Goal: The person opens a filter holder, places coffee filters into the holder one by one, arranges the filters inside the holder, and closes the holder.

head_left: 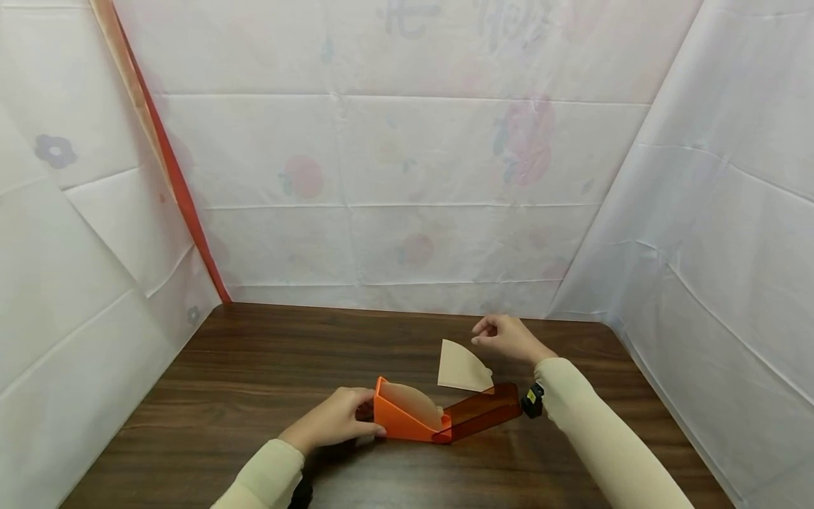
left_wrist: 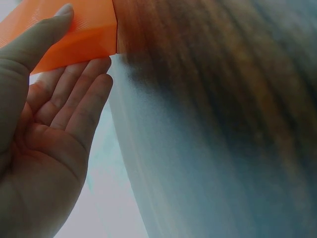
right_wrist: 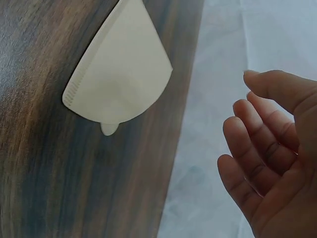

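Observation:
An orange coffee filter holder (head_left: 407,423) stands on the table, with paper filters (head_left: 415,403) inside it. Its translucent brown lid (head_left: 486,411) is swung out to the right. My left hand (head_left: 333,422) holds the holder at its left end; in the left wrist view the thumb (left_wrist: 47,37) lies along one orange side and the fingers (left_wrist: 81,91) are at another. One cone-shaped paper filter (head_left: 461,367) with a small tab lies flat on the table behind the lid. Just right of that filter, my right hand (head_left: 509,337) hovers with loosely bent fingers and nothing in them.
The dark wood-grain table (head_left: 254,367) ends at a back edge beyond the right hand. White patterned sheets (head_left: 413,155) hang behind it and along both sides. An orange-red strip (head_left: 172,162) runs down the back left corner. A black wrist device (head_left: 533,400) sits near the lid's end.

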Tool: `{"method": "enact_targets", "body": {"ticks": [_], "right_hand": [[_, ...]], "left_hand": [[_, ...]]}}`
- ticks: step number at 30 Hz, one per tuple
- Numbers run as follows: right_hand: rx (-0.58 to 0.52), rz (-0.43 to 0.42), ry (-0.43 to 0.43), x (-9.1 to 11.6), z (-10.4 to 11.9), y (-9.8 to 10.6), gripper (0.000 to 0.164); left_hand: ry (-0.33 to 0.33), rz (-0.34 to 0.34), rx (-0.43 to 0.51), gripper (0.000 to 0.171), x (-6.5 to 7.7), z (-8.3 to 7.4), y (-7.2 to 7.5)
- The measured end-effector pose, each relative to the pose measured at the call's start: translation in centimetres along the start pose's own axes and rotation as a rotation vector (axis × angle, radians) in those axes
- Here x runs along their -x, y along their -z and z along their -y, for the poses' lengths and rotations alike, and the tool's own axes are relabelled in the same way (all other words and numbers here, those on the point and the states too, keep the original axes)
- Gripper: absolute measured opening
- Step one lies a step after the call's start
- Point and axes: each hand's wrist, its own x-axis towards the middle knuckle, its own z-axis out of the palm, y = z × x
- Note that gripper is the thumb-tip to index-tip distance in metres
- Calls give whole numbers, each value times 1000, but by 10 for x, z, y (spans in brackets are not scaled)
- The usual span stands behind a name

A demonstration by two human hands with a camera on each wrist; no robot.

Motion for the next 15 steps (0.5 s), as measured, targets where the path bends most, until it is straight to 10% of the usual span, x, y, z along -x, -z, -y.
{"method": "enact_targets", "body": {"ticks": [15], "right_hand": [[22,65,-91,-11,-21,-22,20]], "left_hand": [[-36,-5,-16,35,0,3,-1]]}}
